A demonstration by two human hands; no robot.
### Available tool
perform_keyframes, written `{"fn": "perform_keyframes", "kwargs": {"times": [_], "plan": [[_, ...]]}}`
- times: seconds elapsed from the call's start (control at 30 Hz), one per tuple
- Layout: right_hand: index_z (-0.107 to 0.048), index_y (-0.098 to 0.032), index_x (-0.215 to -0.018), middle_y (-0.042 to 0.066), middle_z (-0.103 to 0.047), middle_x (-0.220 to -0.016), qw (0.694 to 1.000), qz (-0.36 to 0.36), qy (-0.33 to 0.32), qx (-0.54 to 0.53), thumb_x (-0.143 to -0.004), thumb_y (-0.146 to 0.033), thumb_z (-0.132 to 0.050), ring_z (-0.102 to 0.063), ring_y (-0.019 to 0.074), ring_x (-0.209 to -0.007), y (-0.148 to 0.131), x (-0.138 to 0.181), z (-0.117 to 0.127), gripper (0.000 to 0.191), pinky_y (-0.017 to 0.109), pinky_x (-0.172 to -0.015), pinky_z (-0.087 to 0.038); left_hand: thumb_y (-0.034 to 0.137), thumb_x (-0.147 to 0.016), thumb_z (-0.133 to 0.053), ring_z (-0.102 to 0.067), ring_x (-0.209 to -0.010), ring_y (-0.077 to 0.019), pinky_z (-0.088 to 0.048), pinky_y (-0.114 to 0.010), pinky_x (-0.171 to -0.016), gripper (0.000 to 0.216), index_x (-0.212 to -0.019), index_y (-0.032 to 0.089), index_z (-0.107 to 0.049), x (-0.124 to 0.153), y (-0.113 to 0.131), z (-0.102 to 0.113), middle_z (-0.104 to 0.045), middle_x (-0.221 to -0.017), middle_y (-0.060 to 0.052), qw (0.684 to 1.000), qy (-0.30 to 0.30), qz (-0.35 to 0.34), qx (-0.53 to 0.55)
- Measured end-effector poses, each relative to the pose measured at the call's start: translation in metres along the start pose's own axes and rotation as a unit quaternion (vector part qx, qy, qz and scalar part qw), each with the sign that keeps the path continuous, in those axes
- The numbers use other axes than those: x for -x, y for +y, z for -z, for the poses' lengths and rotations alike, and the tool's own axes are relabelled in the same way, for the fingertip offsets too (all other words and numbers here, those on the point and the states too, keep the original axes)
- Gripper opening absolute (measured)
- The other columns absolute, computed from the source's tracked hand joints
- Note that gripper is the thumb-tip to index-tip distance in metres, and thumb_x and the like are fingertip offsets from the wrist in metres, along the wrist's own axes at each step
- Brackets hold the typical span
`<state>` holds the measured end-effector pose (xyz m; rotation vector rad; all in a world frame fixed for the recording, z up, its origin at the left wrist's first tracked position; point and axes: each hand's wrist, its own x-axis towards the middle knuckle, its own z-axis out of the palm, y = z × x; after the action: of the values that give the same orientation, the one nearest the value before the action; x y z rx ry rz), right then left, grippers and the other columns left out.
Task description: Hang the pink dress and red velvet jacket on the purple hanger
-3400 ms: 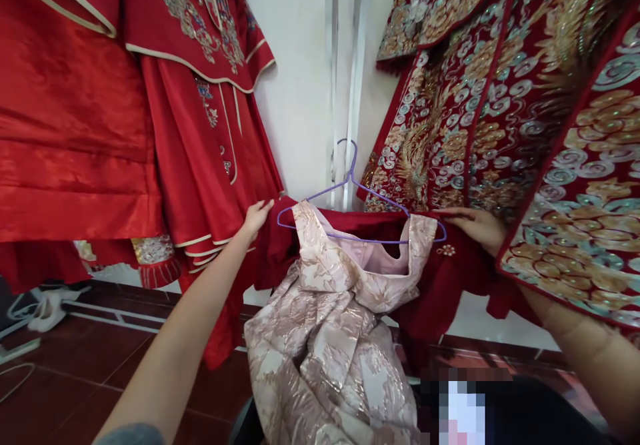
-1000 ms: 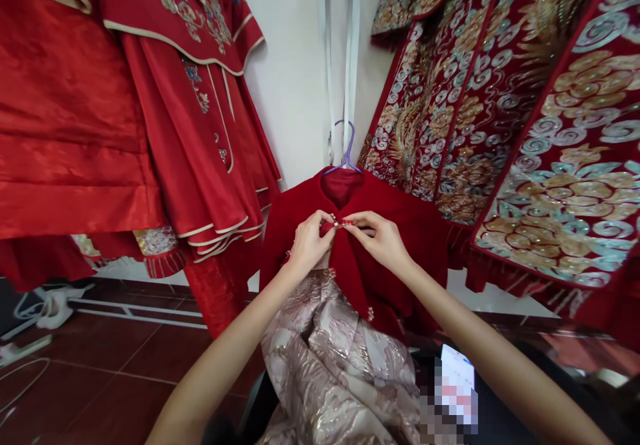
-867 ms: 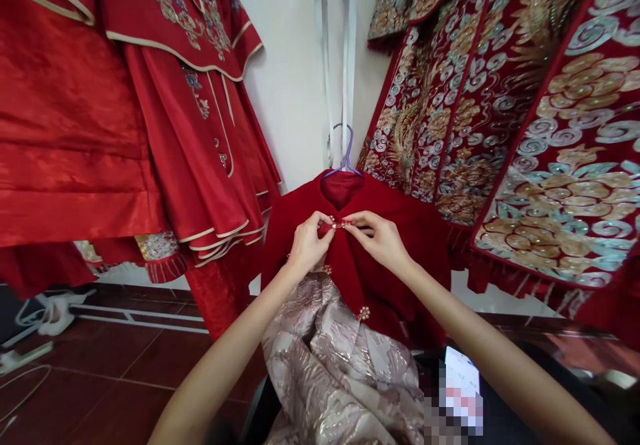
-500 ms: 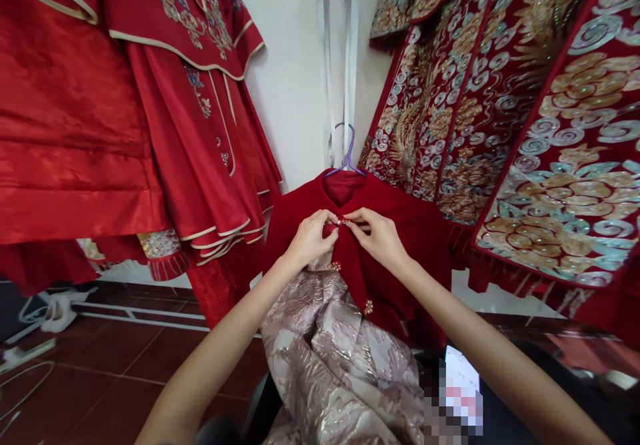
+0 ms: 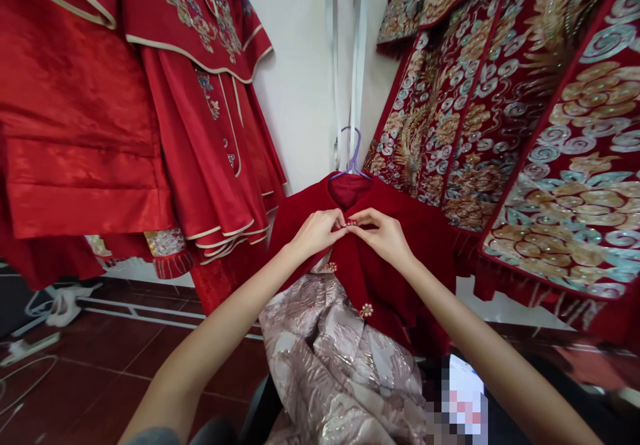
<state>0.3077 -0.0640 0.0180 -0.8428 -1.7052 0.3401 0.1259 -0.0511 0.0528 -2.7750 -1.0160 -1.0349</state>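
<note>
as a hanger (image 5: 353, 155) holds the red jacket (image 5: 395, 285), both hands (image 5: 317, 232) (image 5: 385, 237) pinch its clasp (image 5: 351, 222).

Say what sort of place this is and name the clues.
Probably a costume or bridal-wear shop: embroidered robes and red satin gowns hang along the walls, a velvet jacket on a hanger.
</note>
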Motion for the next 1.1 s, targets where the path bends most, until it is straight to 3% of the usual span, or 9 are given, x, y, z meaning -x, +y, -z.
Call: {"fn": "perform_keyframes", "kwargs": {"times": [0.37,0.47,0.53,0.6,0.67,0.77,0.83,0.97,1.1], "plan": [[-0.057,-0.021,-0.098,0.003,-0.064,-0.088,0.999,-0.027,-0.009,-0.027,-0.072,-0.029,-0.067,-0.065,0.017,-0.083,0.008,-0.01,-0.003,0.029,0.031,-0.072,-0.058,0.017,-0.077,-0.058,-0.063,-0.064,-0.02,-0.046,-0.029,-0.064,0.005,-0.074,0.019,-0.061,-0.015,0.013,-0.003,-0.066,-0.068,-0.005,0.996,-0.024,0.03,-0.076],[-0.05,-0.022,-0.105,0.005,-0.06,-0.098,0.999,-0.015,0.006,-0.045,-0.074,-0.027,-0.063,-0.062,0.0163,-0.088,0.012,-0.006,-0.009,0.033,0.033,-0.078,-0.057,0.013,-0.075,-0.058,-0.064,-0.069,-0.0205,-0.048,-0.032,-0.069,0.009,-0.078,0.019,-0.063,-0.014,0.014,-0.009,-0.068,-0.072,-0.005,0.998,0.012,0.05,-0.028],[-0.044,-0.023,-0.115,0.009,-0.053,-0.115,0.997,0.003,0.058,-0.041,-0.078,-0.027,-0.058,-0.059,0.0173,-0.1,0.006,0.009,-0.018,0.039,0.036,-0.088,-0.053,0.014,-0.074,-0.061,-0.065,-0.076,-0.02,-0.05,-0.033,-0.075,0.012,-0.084,0.018,-0.065,-0.006,0.012,-0.015,-0.07,-0.08,-0.006,0.994,0.041,0.086,0.06],[-0.037,-0.023,-0.125,0.012,-0.041,-0.132,0.993,0.023,0.116,0.0,-0.082,-0.024,-0.054,-0.048,0.0203,-0.119,-0.005,0.035,-0.031,0.046,0.041,-0.102,-0.044,0.021,-0.076,-0.063,-0.066,-0.085,-0.0199,-0.051,-0.033,-0.079,0.017,-0.093,0.017,-0.065,0.007,0.01,-0.021,-0.07,-0.093,-0.009,0.97,0.052,0.138,0.194],[-0.036,-0.02,-0.128,0.014,-0.033,-0.139,0.988,0.032,0.129,0.077,-0.08,-0.019,-0.053,-0.032,0.0247,-0.133,-0.016,0.068,-0.048,0.051,0.047,-0.11,-0.032,0.034,-0.082,-0.059,-0.064,-0.095,-0.0207,-0.052,-0.034,-0.082,0.028,-0.103,0.016,-0.064,0.024,0.01,-0.028,-0.068,-0.109,-0.013,0.918,0.05,0.199,0.34],[-0.037,-0.018,-0.131,0.014,-0.034,-0.14,0.983,0.017,0.091,0.162,-0.075,-0.013,-0.054,-0.033,0.0283,-0.131,-0.015,0.107,-0.075,0.059,0.052,-0.107,-0.032,0.048,-0.089,-0.045,-0.059,-0.111,-0.0231,-0.051,-0.038,-0.089,0.042,-0.113,0.018,-0.062,0.052,0.014,-0.042,-0.06,-0.125,-0.013,0.828,0.084,0.271,0.483],[-0.04,-0.017,-0.129,0.015,-0.036,-0.14,0.976,0.018,0.084,0.199,-0.073,-0.009,-0.051,-0.036,0.0296,-0.127,0.0,0.116,-0.085,0.058,0.054,-0.104,-0.034,0.051,-0.089,-0.044,-0.055,-0.117,-0.0238,-0.047,-0.039,-0.095,0.044,-0.115,0.02,-0.061,0.067,0.016,-0.052,-0.055,-0.133,-0.012,0.795,0.114,0.277,0.528],[-0.048,-0.017,-0.121,0.012,-0.055,-0.12,0.985,-0.005,0.092,0.144,-0.075,-0.007,-0.047,-0.051,0.024,-0.113,0.033,0.108,-0.073,0.047,0.045,-0.098,-0.042,0.054,-0.089,-0.043,-0.051,-0.123,-0.0246,-0.036,-0.041,-0.107,0.049,-0.12,0.02,-0.06,0.08,0.015,-0.064,-0.052,-0.137,-0.011,0.772,0.116,0.269,0.564],[-0.055,-0.019,-0.108,0.007,-0.064,-0.103,0.972,-0.069,0.218,0.054,-0.085,-0.02,-0.05,-0.062,0.0186,-0.094,0.02,0.102,-0.04,0.023,0.037,-0.089,-0.048,0.059,-0.089,-0.036,-0.05,-0.125,-0.0237,-0.029,-0.04,-0.112,0.056,-0.122,0.02,-0.06,0.075,0.011,-0.07,-0.052,-0.137,-0.01,0.758,0.118,0.275,0.58]]}}
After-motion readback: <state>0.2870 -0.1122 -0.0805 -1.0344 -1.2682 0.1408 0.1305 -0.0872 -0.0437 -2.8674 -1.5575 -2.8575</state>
